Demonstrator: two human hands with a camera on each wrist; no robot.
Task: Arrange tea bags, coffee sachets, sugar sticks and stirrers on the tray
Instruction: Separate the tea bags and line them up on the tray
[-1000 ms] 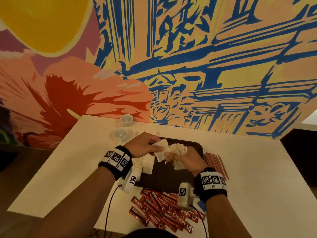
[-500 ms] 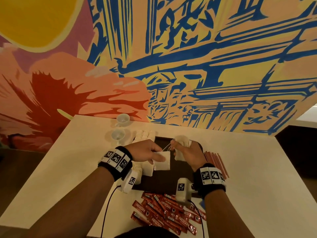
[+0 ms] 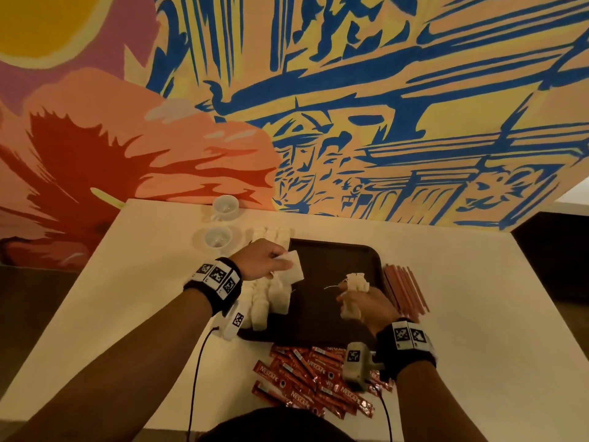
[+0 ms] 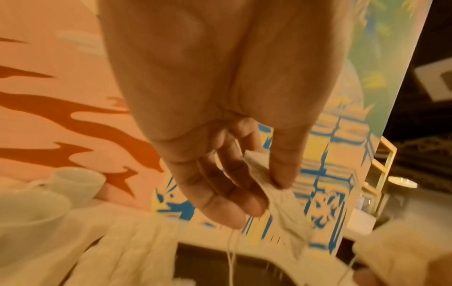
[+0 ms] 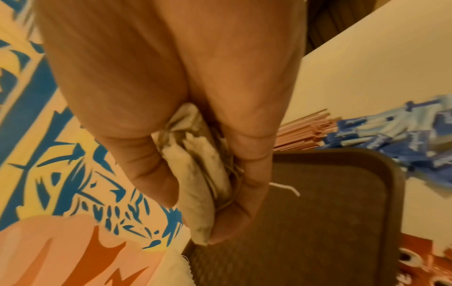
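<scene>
Nearest me, at about 6 o'clock, the red coffee sachets (image 3: 310, 382) lay heaped on the table (image 3: 497, 330), just short of the tray (image 3: 334, 260), not yet on it. At 3 o'clock my right hand (image 3: 366, 303) was curled tight round a bundle of tea bags (image 3: 357, 283), held over the tray's right half with one string poking loose. At 9 o'clock my left hand (image 3: 261, 260) pinched a single tea bag (image 3: 294, 270) between thumb and fingertip, the other fingers loosely bent, above the row of tea bags (image 3: 271, 301) lined along the tray's left edge. Beyond my right hand, around 2 o'clock, the stirrers (image 3: 403, 290) lay beside the tray. Farthest off, near 11 o'clock, stood two cups (image 3: 220, 237).

I judged the strings the main hazard: tangled in my right fist, they could drag several bags out together or snag the one I was laying down and skew the row. My left grip was light, on a corner only, so the bag could slip or twist as it went down.

My right wrist view showed what the head view did not: the blue sugar sticks (image 5: 401, 135) piled past the stirrers, and the strings wound among the bunched bags. My left wrist view showed the pinch itself and the string dangling below.
</scene>
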